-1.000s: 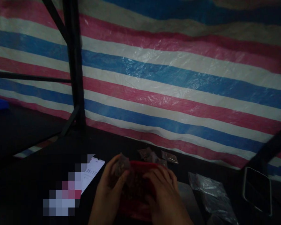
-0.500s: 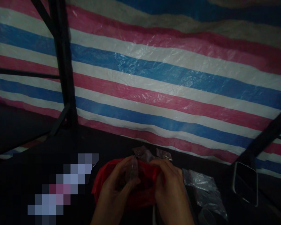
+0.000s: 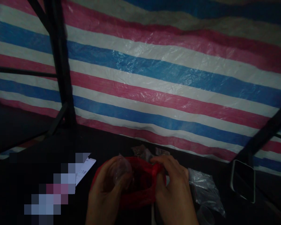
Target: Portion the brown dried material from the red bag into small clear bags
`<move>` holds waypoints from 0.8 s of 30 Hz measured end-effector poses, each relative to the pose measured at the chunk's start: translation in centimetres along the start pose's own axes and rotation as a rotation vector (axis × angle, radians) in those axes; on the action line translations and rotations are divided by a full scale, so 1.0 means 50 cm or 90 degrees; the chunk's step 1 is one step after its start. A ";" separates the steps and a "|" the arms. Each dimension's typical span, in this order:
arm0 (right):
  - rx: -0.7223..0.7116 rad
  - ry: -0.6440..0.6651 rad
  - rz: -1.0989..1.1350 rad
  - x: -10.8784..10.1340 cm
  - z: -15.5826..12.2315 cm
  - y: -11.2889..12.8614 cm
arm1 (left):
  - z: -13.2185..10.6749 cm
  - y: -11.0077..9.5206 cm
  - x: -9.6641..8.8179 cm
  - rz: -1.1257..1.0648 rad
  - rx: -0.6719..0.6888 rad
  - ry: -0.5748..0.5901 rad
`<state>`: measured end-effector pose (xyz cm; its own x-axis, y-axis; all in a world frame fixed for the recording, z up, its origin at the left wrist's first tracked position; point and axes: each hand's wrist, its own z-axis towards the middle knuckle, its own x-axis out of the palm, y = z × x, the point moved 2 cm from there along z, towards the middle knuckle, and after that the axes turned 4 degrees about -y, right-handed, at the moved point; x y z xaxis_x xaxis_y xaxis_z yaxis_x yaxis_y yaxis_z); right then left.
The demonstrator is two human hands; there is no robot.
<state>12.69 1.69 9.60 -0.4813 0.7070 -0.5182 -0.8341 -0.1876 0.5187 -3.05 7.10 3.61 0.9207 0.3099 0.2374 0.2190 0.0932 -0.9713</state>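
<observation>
"Red bag point(image 3: 136, 199): just one?"

"Just one. Lies at six o'clock in the view, on the dark table point(image 3: 96, 140), and gapes upward. Too dark inside to tell contents."

"And hands, taking the bag as clock centre?"

"Two. At nine o'clock, left hand point(image 3: 105, 187), fingers and thumb curled round one small clear bag point(image 3: 122, 168) over the opening. At three, right hand point(image 3: 174, 184), thumb and fingers pinching the red rim."

"Anything farther round?"

"At one o'clock, small packets point(image 3: 138, 150): at least two, exact count partly hidden. At three, flat clear bags point(image 3: 204, 187); overlap, so cannot tell how many. At four, one round clear container point(image 3: 205, 215)."

"Phones?"

"Two. At nine, one lit phone point(image 3: 85, 171), partly blurred out; at three, beyond the flat clear bags, one dark-screened phone point(image 3: 243, 181)."

"Beyond?"

"One striped sheet point(image 3: 154, 78), spread across twelve."
</observation>
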 end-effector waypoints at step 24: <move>-0.063 0.014 0.043 0.009 0.001 0.041 | 0.008 -0.006 -0.027 0.014 0.040 -0.060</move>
<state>10.77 1.67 10.45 -0.5425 0.6757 -0.4991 -0.8212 -0.3014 0.4845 -4.47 7.02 3.57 0.8903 0.3994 0.2188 0.1752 0.1431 -0.9741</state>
